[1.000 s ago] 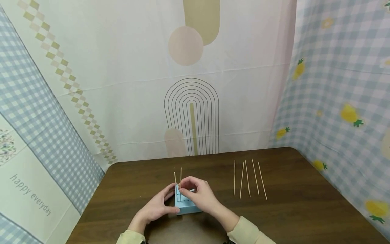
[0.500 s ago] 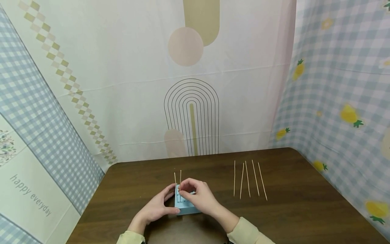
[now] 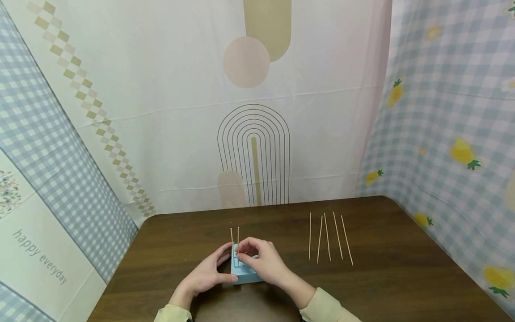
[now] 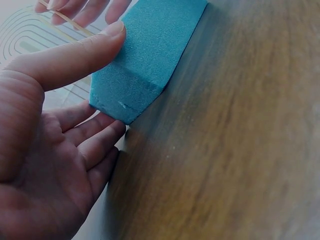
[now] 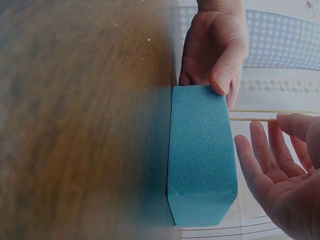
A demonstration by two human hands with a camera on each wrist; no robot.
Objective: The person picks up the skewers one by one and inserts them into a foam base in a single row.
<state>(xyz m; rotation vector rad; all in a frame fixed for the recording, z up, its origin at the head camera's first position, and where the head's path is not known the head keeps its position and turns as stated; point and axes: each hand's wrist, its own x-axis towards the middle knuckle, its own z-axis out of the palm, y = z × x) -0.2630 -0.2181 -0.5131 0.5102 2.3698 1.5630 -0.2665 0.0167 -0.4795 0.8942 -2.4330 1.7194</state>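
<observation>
A light blue foam block (image 3: 249, 278) with small holes in its top lies on the table. My left hand (image 3: 203, 273) grips its left end, thumb on the near side and fingers around the back, as the left wrist view of the block (image 4: 150, 55) also shows. Thumb and fingertips of my right hand (image 3: 267, 261) pinch a thin wooden stick (image 3: 238, 235) that stands upright, its lower end at the block's top. Just left of it another wooden stick (image 3: 231, 235) stands in the block without a hand on it. My right fingers partly cover the block's top.
Several wooden sticks (image 3: 310, 237) lie apart on the dark wooden table (image 3: 386, 277) to the right. A patterned white cloth (image 3: 185, 147) hangs behind the table, with checked cloth (image 3: 434, 107) at the right side.
My right hand has moved slightly down with its stick, whose top now stands lower, about level with the other upright stick. The left hand and the block have stayed in place.
</observation>
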